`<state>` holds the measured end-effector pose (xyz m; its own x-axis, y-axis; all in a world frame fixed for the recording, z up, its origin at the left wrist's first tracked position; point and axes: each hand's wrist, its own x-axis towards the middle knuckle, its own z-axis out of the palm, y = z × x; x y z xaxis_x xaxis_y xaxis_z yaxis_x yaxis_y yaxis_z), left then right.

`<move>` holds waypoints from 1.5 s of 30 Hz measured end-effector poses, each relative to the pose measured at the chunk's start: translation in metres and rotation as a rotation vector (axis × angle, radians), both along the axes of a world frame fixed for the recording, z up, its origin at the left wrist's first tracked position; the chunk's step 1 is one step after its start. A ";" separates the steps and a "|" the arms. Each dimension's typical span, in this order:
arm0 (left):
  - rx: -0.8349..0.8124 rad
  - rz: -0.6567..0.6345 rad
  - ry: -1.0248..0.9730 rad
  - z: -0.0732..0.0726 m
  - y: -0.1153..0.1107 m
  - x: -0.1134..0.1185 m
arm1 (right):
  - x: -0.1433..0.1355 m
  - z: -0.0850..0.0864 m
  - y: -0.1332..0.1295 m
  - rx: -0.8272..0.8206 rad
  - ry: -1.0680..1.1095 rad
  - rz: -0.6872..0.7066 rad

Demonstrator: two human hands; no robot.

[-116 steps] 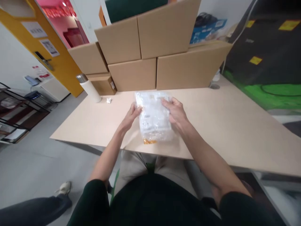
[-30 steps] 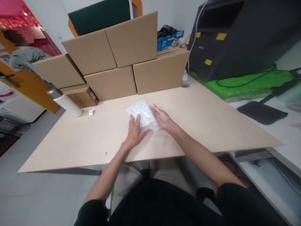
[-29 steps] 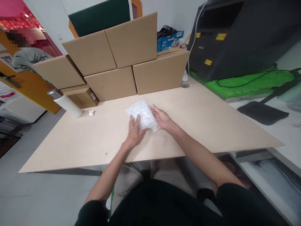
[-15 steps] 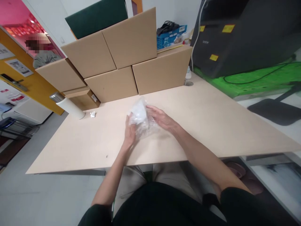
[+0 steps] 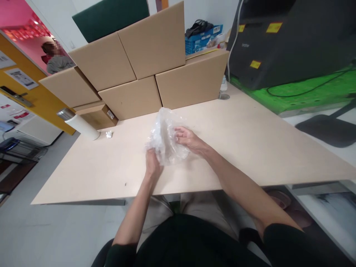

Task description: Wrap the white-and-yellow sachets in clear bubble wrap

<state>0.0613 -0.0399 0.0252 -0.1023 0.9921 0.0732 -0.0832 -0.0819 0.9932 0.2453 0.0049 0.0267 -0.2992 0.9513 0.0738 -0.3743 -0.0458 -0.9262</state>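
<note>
Grasps the clear plastic wrap (image 5: 167, 137) in both hands, over the middle of the worktop (image 5: 91, 170). Closes on its near left part with the left hand (image 5: 152, 162), with fingertips largely obscured by crumpled film. Closes on its right side with the right hand (image 5: 189, 141), with thumb placement hard to make out. Cannot confirm any contents through the glare and folds, nor full clearance from the surface beneath. Cannot tell which end is the opening. Runs lengthwise from near to far, roughly square to the near edge, with the peaked end towards the cardboard boxes (image 5: 130, 98). Cut off at the top of the view: the dark green box (image 5: 111, 18). Cut off at the right: the dark machine (image 5: 289, 48). Partly hidden behind the boxes: a person (image 5: 58, 63).
</note>
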 end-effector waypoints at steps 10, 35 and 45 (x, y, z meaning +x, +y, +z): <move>-0.098 0.400 -0.140 -0.016 -0.004 -0.053 | 0.010 -0.005 0.012 -0.068 0.027 -0.351; 0.050 0.528 1.172 0.003 -0.025 -0.105 | 0.053 -0.010 0.019 -0.215 -0.495 -0.706; -0.230 0.243 0.953 -0.004 0.027 -0.080 | 0.055 -0.019 0.021 -0.272 -0.559 -0.691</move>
<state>-0.0192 -0.0134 0.0212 -0.3021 0.9525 0.0394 0.7465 0.2107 0.6312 0.3007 0.0255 0.0077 0.4157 0.8950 -0.1617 0.0978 -0.2207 -0.9704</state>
